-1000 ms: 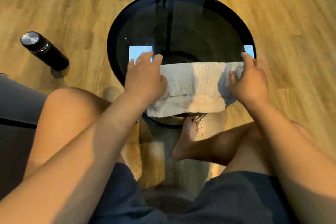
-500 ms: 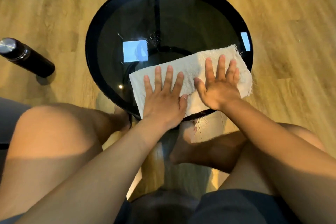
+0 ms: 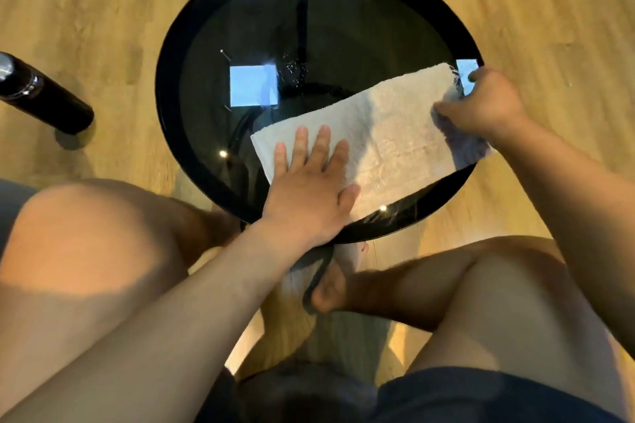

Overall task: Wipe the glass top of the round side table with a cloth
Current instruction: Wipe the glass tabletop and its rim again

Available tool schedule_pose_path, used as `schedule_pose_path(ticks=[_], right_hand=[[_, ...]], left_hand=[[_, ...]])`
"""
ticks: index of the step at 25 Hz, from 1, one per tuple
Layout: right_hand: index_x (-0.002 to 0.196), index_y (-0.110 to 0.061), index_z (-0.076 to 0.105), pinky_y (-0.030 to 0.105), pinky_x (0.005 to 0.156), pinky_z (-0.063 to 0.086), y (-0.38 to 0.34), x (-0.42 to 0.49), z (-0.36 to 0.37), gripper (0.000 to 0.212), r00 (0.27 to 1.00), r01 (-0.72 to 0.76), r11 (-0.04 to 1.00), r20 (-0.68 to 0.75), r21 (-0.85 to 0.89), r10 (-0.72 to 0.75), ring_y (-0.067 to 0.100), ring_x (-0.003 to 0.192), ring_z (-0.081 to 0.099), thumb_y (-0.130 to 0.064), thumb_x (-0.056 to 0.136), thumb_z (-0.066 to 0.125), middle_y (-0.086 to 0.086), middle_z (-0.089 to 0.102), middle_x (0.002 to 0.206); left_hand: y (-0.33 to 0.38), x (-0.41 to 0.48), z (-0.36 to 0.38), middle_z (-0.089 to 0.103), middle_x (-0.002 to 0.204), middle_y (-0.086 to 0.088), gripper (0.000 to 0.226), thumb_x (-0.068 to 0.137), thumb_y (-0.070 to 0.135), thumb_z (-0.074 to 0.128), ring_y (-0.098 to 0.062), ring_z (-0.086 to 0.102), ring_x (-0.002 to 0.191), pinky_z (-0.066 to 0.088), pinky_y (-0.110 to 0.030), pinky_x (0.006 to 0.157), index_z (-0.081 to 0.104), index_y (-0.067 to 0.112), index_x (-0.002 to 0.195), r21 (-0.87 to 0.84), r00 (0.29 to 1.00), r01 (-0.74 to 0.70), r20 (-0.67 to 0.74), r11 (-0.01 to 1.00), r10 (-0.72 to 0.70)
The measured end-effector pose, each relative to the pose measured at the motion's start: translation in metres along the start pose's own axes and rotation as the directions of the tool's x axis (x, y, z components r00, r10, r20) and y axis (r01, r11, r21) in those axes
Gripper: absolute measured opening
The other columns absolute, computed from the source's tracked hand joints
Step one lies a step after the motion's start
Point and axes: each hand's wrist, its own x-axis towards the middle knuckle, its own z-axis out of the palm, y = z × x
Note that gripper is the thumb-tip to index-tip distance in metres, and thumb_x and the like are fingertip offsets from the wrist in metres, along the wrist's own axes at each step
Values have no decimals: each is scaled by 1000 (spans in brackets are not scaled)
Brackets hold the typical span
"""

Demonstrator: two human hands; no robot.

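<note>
While the left hand [image 3: 309,192] lies flat on the cloth [image 3: 388,134], the right hand [image 3: 481,103] pinches its end.

No text, label, brand, number or sign can be read anywhere: the dark bottle [image 3: 41,96] on the floor shows no legible marking, nor does the cloth [image 3: 388,134].

Left hand [image 3: 311,194] flat, palm down, fingers [image 3: 321,148] extended and slightly spread, forearm reaching forward. Right hand [image 3: 481,103] curled, fingers bent in pinch, arm extended from right. Both knees raised.
</note>
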Motion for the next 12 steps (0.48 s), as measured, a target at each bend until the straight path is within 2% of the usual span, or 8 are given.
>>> schedule_pose_path(ticks=[2, 4, 6, 7, 8, 9, 11, 12], right_hand=[[89, -6, 67, 30, 51, 43, -13, -9, -13, 28, 998, -6, 996, 67, 94, 0, 24, 65, 59, -28, 74, 75, 16, 67, 81], [73, -15, 60, 26, 45, 35, -39, -34, -20, 16, 996, 91, 978, -25, 188, -88, 17, 55, 53, -28, 75, 68, 5, 57, 65], [78, -21, 59, 25, 52, 36, -72, -74, -6, 11, 954, 297, 920, -116, 254, -276, 15, 63, 56, -31, 77, 64, -3, 58, 71], [86, -24, 61, 25, 59, 37, -90, -98, 10, 11, 920, 392, 881, -111, 266, -376, 15, 70, 57, -30, 77, 65, -5, 58, 78], [97, -24, 62, 24, 66, 37, -106, -122, 29, 19, 885, 459, 845, -59, 275, -462, 16, 78, 57, -30, 79, 66, -4, 59, 86], [108, -21, 61, 25, 70, 39, -121, -143, 50, 28, 852, 491, 825, 47, 279, -522, 19, 86, 58, -30, 82, 65, -1, 59, 94], [121, -19, 57, 33, 77, 48, -133, -172, 80, 36, 817, 509, 828, 173, 234, -550, 25, 95, 59, -35, 89, 60, 5, 57, 106], [120, -20, 58, 37, 77, 50, -132, -177, 90, 34, 824, 540, 827, 100, 155, -557, 27, 98, 59, -37, 91, 56, 6, 56, 109]], left_hand=[[-5, -8, -13, 32, 160, -4, 50, 102, 47, 36, -29, 24, 149, 21, -46, 121, 43, 24, 146, -243, 994, 27, -92, 970, -51], [-15, -10, -26, 68, 123, 0, 31, 100, 36, 47, -17, 61, 114, 47, -29, 99, 68, 19, 116, -571, 940, 54, -247, 819, -235], [-32, -6, -38, 72, 89, -6, 29, 100, 27, 49, -19, 67, 84, 53, -24, 76, 70, 10, 88, -917, 876, 100, -104, 387, -471], [-38, -6, -44, 67, 81, -10, 32, 102, 25, 47, -23, 65, 75, 54, -24, 67, 66, 9, 81, -988, 858, 116, 48, 102, -512], [-45, -7, -45, 65, 78, -14, 35, 103, 25, 46, -26, 64, 71, 55, -24, 62, 63, 7, 79, -991, 845, 126, 132, -47, -519], [-52, -9, -44, 67, 80, -16, 34, 102, 26, 47, -28, 66, 73, 57, -28, 66, 65, 6, 82, -990, 825, 138, 119, -7, -552], [-63, -18, -35, 73, 90, -6, 23, 96, 26, 54, -21, 66, 84, 51, -25, 77, 71, 13, 91, -856, 775, 190, -171, 482, -608], [-66, -26, -29, 72, 97, -1, 20, 94, 24, 54, -16, 63, 89, 46, -21, 81, 71, 16, 99, -701, 771, 169, -344, 693, -536]])
